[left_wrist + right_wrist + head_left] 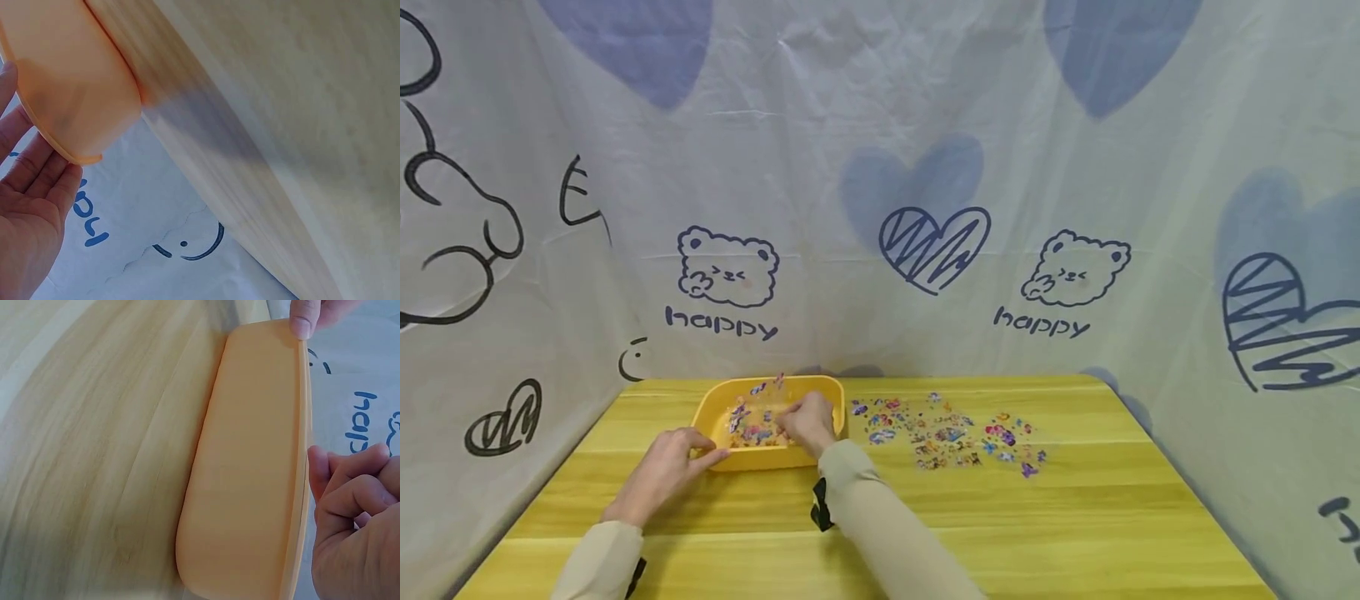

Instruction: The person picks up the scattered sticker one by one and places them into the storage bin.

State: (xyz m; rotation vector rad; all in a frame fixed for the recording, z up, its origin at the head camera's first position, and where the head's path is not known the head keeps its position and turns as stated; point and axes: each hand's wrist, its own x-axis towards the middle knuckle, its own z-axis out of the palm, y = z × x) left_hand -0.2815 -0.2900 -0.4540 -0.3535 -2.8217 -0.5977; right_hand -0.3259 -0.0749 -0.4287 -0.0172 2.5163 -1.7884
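A yellow tray [752,458], orange-toned in the wrist views, stands on the table toward the back left. Small colourful sticker-like pieces [756,433] lie inside it, and some show up at its far rim. My left hand [673,462] grips the near left corner, its thumb over the rim [304,375] and its fingers on the other side. My right hand [808,422] reaches inside at the right end with curled fingers. In the right wrist view its fingertips [317,462] overlap the rim; I cannot tell whether they pinch a piece.
More colourful pieces [947,435] lie spread in several groups on the yellow wood-grain table [1000,525], right of the tray. A white cloth [820,267] printed with hearts and bears hangs behind the table and along both sides.
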